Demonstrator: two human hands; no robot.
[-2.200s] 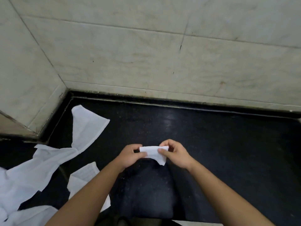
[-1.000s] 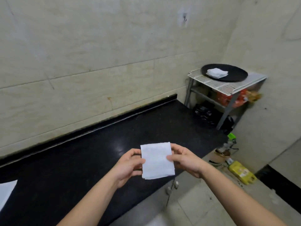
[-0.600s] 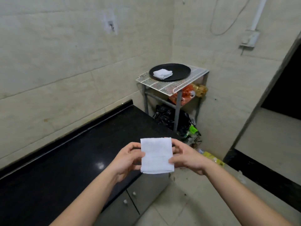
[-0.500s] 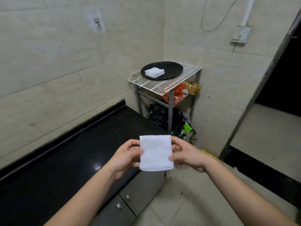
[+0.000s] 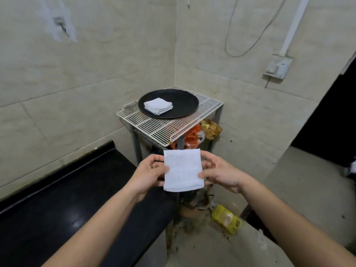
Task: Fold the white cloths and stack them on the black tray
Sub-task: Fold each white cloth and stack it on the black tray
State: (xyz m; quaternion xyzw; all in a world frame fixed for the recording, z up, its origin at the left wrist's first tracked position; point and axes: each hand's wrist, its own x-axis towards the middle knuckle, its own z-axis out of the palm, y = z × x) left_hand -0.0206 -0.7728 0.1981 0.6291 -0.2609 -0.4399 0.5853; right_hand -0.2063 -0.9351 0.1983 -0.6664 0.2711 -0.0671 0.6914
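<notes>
A folded white cloth (image 5: 182,169), a flat square, is held in the air in front of me. My left hand (image 5: 149,173) pinches its left edge and my right hand (image 5: 219,173) pinches its right edge. Farther off in the corner, a round black tray (image 5: 185,102) rests on a white wire rack (image 5: 165,128). A small stack of folded white cloths (image 5: 158,106) lies on the tray's left half. The held cloth is well short of the tray and lower than it.
A black countertop (image 5: 63,205) runs along the left wall and ends below my left hand. Under the rack sit orange and brown bags (image 5: 194,135). A yellow bottle (image 5: 226,218) lies on the dirty floor. A dark doorway (image 5: 331,116) opens at right.
I have turned right from the counter with its loose cloths toward the corner rack. The tray now looks nearer and more centred. Both hands keep holding the folded cloth.
</notes>
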